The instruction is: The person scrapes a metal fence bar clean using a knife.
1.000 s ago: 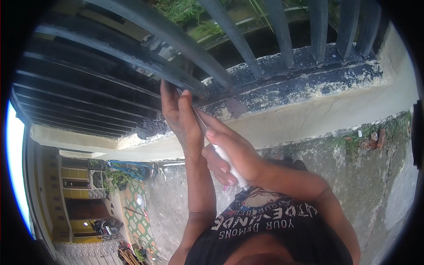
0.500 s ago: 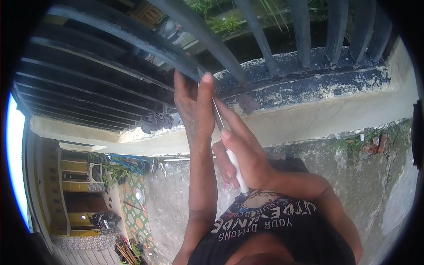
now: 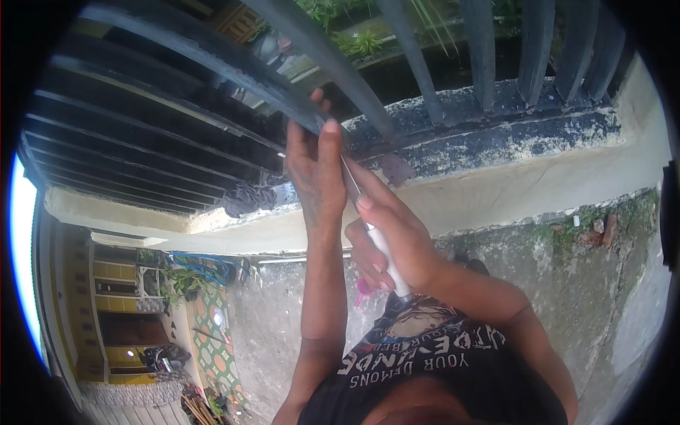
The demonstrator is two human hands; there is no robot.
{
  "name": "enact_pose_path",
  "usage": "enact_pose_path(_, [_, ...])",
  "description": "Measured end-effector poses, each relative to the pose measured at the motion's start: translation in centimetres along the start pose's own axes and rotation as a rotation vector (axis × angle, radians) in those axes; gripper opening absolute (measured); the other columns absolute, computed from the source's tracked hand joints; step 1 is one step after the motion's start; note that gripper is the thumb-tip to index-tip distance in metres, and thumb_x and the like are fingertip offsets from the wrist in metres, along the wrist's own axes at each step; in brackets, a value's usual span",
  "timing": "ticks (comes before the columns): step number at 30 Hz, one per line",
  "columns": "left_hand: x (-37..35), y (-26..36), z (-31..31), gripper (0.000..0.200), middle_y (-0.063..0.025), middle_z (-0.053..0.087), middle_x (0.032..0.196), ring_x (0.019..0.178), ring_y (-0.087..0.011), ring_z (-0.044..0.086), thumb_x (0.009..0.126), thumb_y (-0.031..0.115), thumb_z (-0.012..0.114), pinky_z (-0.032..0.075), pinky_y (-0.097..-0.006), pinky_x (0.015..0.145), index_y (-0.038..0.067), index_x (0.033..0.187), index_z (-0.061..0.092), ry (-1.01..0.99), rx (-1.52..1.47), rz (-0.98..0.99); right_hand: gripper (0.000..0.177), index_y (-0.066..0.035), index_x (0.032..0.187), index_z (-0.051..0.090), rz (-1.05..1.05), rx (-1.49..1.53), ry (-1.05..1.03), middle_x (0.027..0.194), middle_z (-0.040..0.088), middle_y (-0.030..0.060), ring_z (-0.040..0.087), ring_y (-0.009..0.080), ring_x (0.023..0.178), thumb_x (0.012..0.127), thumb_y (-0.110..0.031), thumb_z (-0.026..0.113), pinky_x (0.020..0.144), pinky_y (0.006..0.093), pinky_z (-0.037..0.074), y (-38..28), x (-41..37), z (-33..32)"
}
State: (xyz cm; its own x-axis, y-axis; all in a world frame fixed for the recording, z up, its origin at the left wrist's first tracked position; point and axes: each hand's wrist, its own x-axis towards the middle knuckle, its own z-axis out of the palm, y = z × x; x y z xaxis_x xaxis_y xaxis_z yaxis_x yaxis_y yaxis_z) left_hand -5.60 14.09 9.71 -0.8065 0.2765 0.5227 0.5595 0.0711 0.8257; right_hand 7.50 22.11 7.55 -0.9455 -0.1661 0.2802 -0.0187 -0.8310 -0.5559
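Note:
My right hand is closed round the white handle of a knife. Its thin blade, seen nearly edge-on, points up and left toward a dark fence bar. My left hand wraps round that bar near its lower end, fingers behind and thumb on the near side. The blade's tip end lies by the left thumb, partly hidden. Paint looks worn along the bar's edge.
Several more bars stand on a low wall with peeling dark paint. A dark crumpled cloth lies on its ledge. A small pink object shows below my right hand. Plants and a blue hose are at left.
The knife and my right hand have shifted slightly down and right. My left hand has moved slightly right, and its fingers show more behind the bar. More of the pink object shows.

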Motion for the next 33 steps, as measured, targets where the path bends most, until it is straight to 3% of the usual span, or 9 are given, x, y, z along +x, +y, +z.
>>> enact_pose_path(5, [0.0,0.3,0.4,0.054,-0.0165,0.057,0.144,0.134,-0.0268,0.054,0.099,0.021,0.061,0.044,-0.0388,0.11,-0.003,0.146,0.048,0.018,-0.109,-0.048,0.061,-0.012,0.164,0.012,0.036,0.136,-0.028,0.056,0.041,0.0029,0.038,0.0122,0.036,0.11,-0.03,0.033,0.037,0.0275,0.041,-1.5,-0.2,0.1])
enact_pose_path(10, [-0.5,-1.1,0.8,0.052,-0.0163,0.055,0.146,0.135,-0.0261,0.053,0.101,0.02,0.059,0.046,-0.0369,0.107,-0.003,0.146,0.048,0.007,-0.073,-0.048,0.059,-0.016,0.165,0.013,0.028,0.054,0.084,0.056,0.04,0.0029,0.037,0.0114,0.036,0.11,-0.028,0.033,0.037,0.0266,0.041,0.3,0.1,-0.6])
enact_pose_path(15, [-0.2,-0.5,0.3,0.055,-0.0163,0.054,0.146,0.135,-0.0263,0.053,0.1,0.02,0.062,0.047,-0.0356,0.104,-0.002,0.148,0.047,0.027,-0.148,-0.062,0.061,-0.016,0.165,0.011,0.064,0.118,-0.022,0.057,0.039,0.0023,0.036,0.0109,0.036,0.11,-0.028,0.034,0.036,0.0264,0.041,-0.9,0.0,-0.1])
enact_pose_path(18, [-0.1,-0.3,0.5,0.053,-0.0175,0.056,0.143,0.133,-0.0259,0.054,0.1,0.019,0.061,0.048,-0.0344,0.101,-0.003,0.146,0.048,0.052,-0.068,-0.008,0.061,-0.018,0.165,0.01,0.04,0.05,0.071,0.057,0.04,0.0027,0.036,0.0118,0.035,0.11,-0.029,0.034,0.036,0.0271,0.041,0.5,0.5,-0.8])
enact_pose_path(22, [-0.2,0.8,0.5,0.053,-0.0218,0.059,0.136,0.121,-0.0242,0.061,0.098,0.02,0.063,0.049,-0.0354,0.099,-0.001,0.145,0.052,0.049,-0.067,-0.063,0.062,-0.017,0.165,0.008,0.053,0.078,-0.048,0.056,0.039,0.003,0.036,0.0123,0.035,0.11,-0.031,0.034,0.035,0.027,0.043,-0.9,0.1,-0.8])
enact_pose_path(25, [-0.3,0.2,0.5,0.053,-0.022,0.061,0.135,0.121,-0.0248,0.061,0.097,0.022,0.064,0.05,-0.0351,0.098,0.0,0.144,0.053,0.082,-0.086,0.02,0.062,-0.018,0.165,0.008,0.037,0.049,-0.011,0.055,0.039,0.0028,0.038,0.0123,0.035,0.11,-0.03,0.033,0.035,0.0271,0.043,0.3,0.2,-0.9])
enact_pose_path(26, [-0.4,0.0,0.4,0.052,-0.0225,0.062,0.134,0.125,-0.0262,0.06,0.098,0.021,0.063,0.05,-0.035,0.099,0.0,0.144,0.053,0.057,0.031,-0.042,0.062,-0.018,0.165,0.008,0.039,0.055,0.043,0.055,0.04,0.003,0.037,0.0123,0.035,0.11,-0.029,0.032,0.034,0.027,0.042,0.8,0.3,-1.2])
enact_pose_path(31, [0.0,-0.1,0.8,0.052,-0.0226,0.062,0.133,0.119,-0.0228,0.062,0.099,0.021,0.064,0.051,-0.0345,0.098,0.0,0.145,0.053,0.094,-0.054,-0.02,0.061,-0.019,0.165,0.007,0.057,0.095,-0.012,0.056,0.039,0.0025,0.035,0.0119,0.035,0.11,-0.028,0.032,0.034,0.0262,0.041,-0.5,0.5,-1.3])
enact_pose_path(33, [0.0,0.3,0.4,0.052,-0.0227,0.062,0.132,0.121,-0.0235,0.062,0.098,0.021,0.065,0.051,-0.0352,0.099,0.0,0.144,0.053,0.066,-0.055,-0.026,0.067,-0.021,0.165,0.005,0.042,0.023,-0.007,0.053,0.039,0.0005,0.037,0.0125,0.032,0.108,-0.035,0.036,0.032,0.0261,0.039,0.2,0.7,-1.1])
